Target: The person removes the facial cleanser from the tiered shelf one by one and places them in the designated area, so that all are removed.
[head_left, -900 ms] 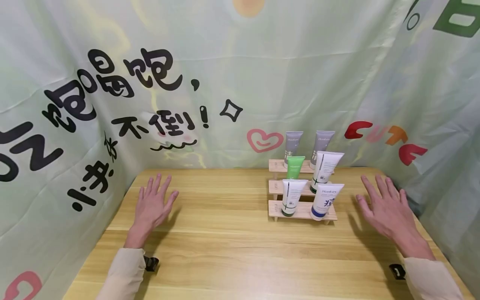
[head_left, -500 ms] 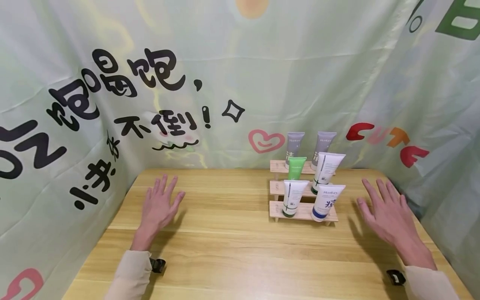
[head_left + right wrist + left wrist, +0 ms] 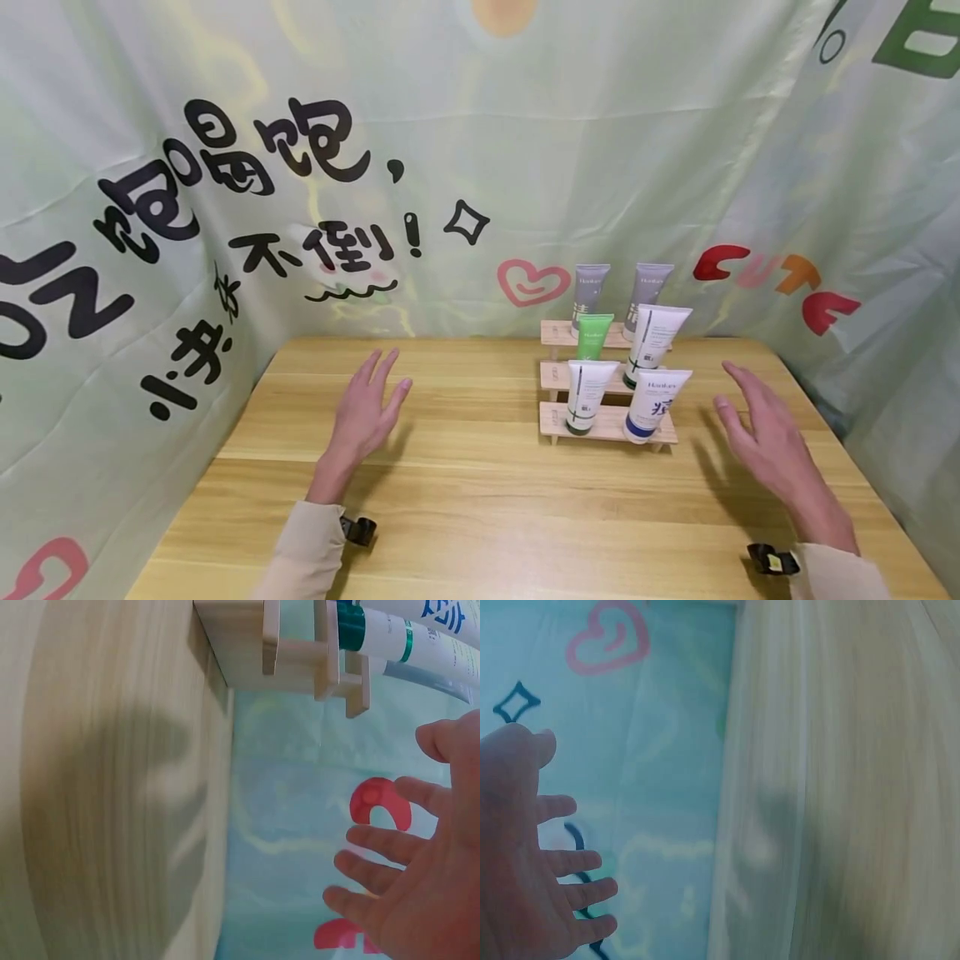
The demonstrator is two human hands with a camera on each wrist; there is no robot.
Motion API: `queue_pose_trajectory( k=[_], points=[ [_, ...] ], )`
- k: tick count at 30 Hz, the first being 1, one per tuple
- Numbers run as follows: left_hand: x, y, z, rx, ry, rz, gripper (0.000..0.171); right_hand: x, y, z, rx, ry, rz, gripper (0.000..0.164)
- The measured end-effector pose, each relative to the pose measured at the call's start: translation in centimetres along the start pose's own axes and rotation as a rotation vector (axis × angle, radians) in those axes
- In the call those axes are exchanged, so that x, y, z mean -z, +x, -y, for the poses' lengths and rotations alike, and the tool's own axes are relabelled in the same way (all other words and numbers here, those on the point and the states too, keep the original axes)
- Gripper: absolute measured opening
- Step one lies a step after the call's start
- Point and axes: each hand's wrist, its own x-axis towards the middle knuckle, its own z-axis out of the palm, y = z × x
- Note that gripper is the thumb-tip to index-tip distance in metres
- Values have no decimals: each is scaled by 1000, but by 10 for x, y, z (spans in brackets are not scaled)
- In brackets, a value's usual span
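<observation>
My left hand (image 3: 363, 417) hovers over the left half of the table, fingers extended and thumb apart, holding nothing. On the other side my right hand (image 3: 768, 433) is held in the air to the right of a three-step wooden stand (image 3: 553, 417), its fingers loosely straight. Tubes stand in pairs on the steps. In front are a white tube with a green cap (image 3: 588, 396) and a white tube with a blue cap (image 3: 654, 404). A green tube (image 3: 594, 336) and a larger white tube (image 3: 654, 342) occupy the middle. Two grey tubes (image 3: 591, 287) are at the back.
The light wood table (image 3: 465, 500) reaches back to a printed cloth (image 3: 600, 150) that hangs behind and along both sides. Black wrist cameras (image 3: 358, 531) sit at the cuffs. In the right wrist view, the stand's end (image 3: 326, 660) lies close to the thumb.
My left hand has moved right, toward the middle of the table, and turned more onto its edge. My right hand has also turned thumb-up and shifted slightly inward. The tubes stay put.
</observation>
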Motion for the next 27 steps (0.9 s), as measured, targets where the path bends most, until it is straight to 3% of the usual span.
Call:
queue_pose_trajectory(
  k=[5,14,21,27],
  points=[
    [-12,7,-25,-12,-184,-16,59,-7,-1,2,-46,85,19,58],
    [-32,27,-74,-115,-477,-34,51,-28,-7,0,-131,267,-17,49],
    [-42,41,-105,-150,-621,2,49,-37,-9,-2,-193,482,87,45],
    [-50,57,-121,-105,-745,14,47,-42,-9,-2,-229,576,163,37]
  ],
)
